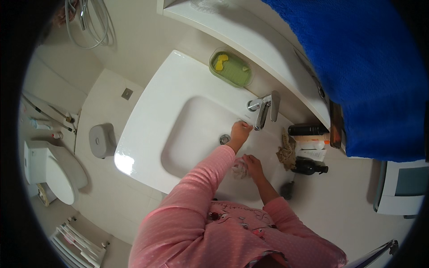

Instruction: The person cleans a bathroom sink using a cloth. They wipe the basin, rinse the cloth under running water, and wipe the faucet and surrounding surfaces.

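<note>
My left hand (241,132) is beside the spout of the chrome faucet (264,112), over the white washbasin (196,127). Its fingers are curled, and whether anything lies inside them is hidden. Nearer to my body, my right hand (253,165) grips a small, crumpled, whitish cloth-like item (239,170) at its upper edge, above the near part of the basin. The round metal drain (225,139) shows to the left of my left hand.
A green soap dish (231,72) with yellow pieces stands behind the basin. Bottles and tubes, including a black pump bottle (305,166), lie to the right beside a brown crumpled item (286,154). A blue towel (372,73) hangs at upper right. A grey stool (100,140) stands left.
</note>
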Demonstrator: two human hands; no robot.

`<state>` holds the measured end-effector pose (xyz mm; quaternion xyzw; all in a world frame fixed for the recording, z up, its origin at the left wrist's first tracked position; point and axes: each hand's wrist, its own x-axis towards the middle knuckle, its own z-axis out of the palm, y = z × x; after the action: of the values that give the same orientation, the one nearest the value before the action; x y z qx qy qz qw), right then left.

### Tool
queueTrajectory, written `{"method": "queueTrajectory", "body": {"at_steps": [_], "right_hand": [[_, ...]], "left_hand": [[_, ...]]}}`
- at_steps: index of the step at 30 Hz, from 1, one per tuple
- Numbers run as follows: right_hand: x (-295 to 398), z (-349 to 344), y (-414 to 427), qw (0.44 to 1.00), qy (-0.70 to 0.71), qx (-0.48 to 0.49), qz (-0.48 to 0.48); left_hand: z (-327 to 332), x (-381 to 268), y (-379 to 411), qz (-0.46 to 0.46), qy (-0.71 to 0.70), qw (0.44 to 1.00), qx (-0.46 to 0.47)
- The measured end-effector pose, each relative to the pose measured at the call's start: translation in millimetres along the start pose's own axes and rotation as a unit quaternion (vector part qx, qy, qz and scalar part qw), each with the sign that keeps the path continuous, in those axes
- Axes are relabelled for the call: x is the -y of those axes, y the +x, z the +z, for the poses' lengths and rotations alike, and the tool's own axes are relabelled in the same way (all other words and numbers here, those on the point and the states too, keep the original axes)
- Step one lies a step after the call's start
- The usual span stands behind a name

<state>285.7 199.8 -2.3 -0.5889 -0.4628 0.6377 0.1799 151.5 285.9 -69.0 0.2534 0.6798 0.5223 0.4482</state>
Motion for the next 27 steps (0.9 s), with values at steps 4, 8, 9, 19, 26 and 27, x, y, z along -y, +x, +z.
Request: {"method": "queueTrajectory", "body": {"at_steps": [4, 8, 9, 19, 26, 27], "right_hand": [[4.4, 6.0, -15.4, 0.999, -0.034, 0.003, 0.006], [-21.2, -3.3, -11.8, 0.990, -0.136, 0.020, -0.041], [-27.6, -6.5, -12.3, 0.982, -0.181, 0.021, -0.057], [-56.2, 34.1, -38.6, 0.961, -0.240, 0.116, -0.078], [-49.3, 35.2, -55.7, 0.958, -0.246, 0.104, -0.103], [-51.1, 32.4, -56.0, 0.948, -0.286, 0.095, -0.106]], "left_hand": [[-11.9, -18.7, -6.8, -0.017, 0.005, 1.000, -0.019], [-32.7, -6.0, -15.0, -0.064, -0.077, 0.995, 0.009], [-43.3, -11.6, -24.5, -0.078, -0.097, 0.992, 0.023], [-81.9, 10.2, -48.3, -0.089, -0.157, 0.982, 0.055], [-21.2, 10.8, -22.9, -0.042, -0.056, 0.997, -0.009], [-15.2, 11.7, -18.5, -0.046, -0.042, 0.998, -0.007]]}}
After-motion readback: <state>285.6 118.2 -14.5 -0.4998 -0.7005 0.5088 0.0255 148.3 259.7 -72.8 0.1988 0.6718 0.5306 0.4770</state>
